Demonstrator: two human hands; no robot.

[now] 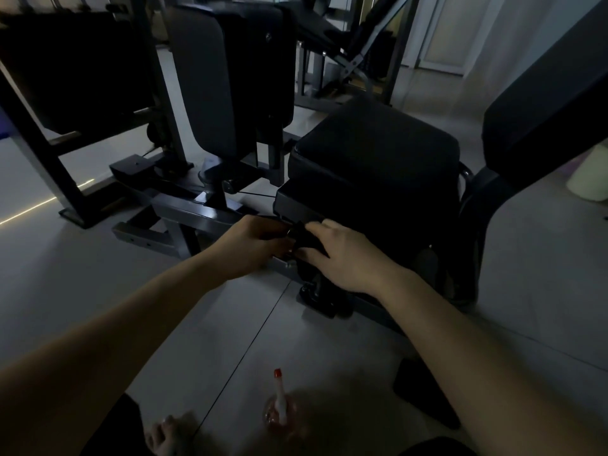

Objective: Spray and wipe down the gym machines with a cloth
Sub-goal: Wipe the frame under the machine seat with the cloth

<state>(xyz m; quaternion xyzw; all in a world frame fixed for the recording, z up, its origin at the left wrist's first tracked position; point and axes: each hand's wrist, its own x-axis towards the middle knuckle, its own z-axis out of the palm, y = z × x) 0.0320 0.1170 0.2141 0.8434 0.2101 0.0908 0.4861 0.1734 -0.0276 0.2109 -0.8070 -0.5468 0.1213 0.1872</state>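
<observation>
The room is dim. A black padded seat [371, 159] of a gym machine stands in front of me, low over the grey frame [194, 218]. My left hand [253, 245] and my right hand [342, 255] meet just below the seat's front edge. Both hold a dark cloth [304, 240] between them; the left fingers curl round its left end and the right hand's fingers and thumb grip it from the right. A spray bottle [279, 406] with a red nozzle tip stands on the floor near my feet, untouched.
A second padded backrest [210, 83] stands upright behind the frame. Another black pad [543, 103] slopes at the right. A dark flat phone-like thing [424, 393] lies on the tiled floor by my right forearm. A white roll [589, 179] sits at the far right.
</observation>
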